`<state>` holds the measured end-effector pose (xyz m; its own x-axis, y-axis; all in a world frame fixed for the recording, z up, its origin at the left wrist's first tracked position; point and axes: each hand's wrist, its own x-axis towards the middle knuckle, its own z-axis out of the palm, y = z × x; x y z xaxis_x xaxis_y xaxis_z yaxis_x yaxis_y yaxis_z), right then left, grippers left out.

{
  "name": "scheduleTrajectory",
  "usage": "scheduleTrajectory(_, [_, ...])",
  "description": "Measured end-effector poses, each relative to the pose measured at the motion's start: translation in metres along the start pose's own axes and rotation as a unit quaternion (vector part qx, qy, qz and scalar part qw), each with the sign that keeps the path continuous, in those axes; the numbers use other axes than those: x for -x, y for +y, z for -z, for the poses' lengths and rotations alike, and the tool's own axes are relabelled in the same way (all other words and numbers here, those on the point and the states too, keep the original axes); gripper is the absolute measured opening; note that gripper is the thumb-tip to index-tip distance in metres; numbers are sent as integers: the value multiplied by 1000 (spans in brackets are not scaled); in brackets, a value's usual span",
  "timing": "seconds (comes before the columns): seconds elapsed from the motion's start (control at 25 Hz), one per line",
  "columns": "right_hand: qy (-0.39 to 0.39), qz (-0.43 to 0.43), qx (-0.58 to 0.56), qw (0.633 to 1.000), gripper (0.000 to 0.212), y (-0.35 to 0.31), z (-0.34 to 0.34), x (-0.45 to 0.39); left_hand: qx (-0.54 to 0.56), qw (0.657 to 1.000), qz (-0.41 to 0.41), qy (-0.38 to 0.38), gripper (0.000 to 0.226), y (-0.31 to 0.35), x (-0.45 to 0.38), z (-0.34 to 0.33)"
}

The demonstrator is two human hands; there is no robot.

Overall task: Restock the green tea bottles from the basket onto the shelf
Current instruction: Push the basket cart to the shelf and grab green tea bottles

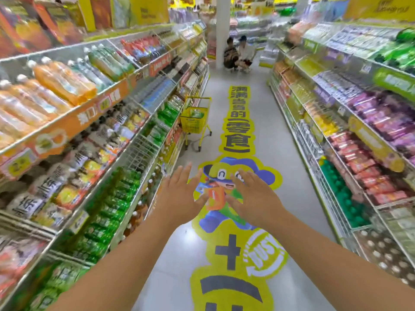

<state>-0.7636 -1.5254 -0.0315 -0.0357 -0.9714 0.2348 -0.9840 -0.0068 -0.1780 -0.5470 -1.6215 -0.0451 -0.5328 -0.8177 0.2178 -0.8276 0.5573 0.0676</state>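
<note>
- Your left hand (179,194) and right hand (253,196) are both spread flat and hold nothing.
- The basket (195,119) stands well ahead of them, against the left shelf (143,135); something green shows inside it.
- Walk up to the basket before you reach.
- Green bottles (112,198) already sit on that shelf, nearer you than the basket.

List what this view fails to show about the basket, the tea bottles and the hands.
- Basket, head view: far down the aisle; contents too small and blurred to identify.
- Green bottles: labels blurred.
- Left hand and right hand: palms face away; nothing visibly held.
</note>
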Motion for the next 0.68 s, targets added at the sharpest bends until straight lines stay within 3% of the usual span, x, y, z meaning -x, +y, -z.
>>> scheduleTrajectory(0.16, [-40,-25,3,999,72,39,-29,-93,2,1000,-16,-4,80,-24,-95,-25])
scheduleTrajectory(0.4, [-30,-16,24,999,73,125,-64,-252,-32,999,-7,-6,80,-45,-265,-69])
scheduleTrajectory(0.68, [-47,14,35,998,73,230,-63,-439,-27,999,21,5,81,-46,-464,-94])
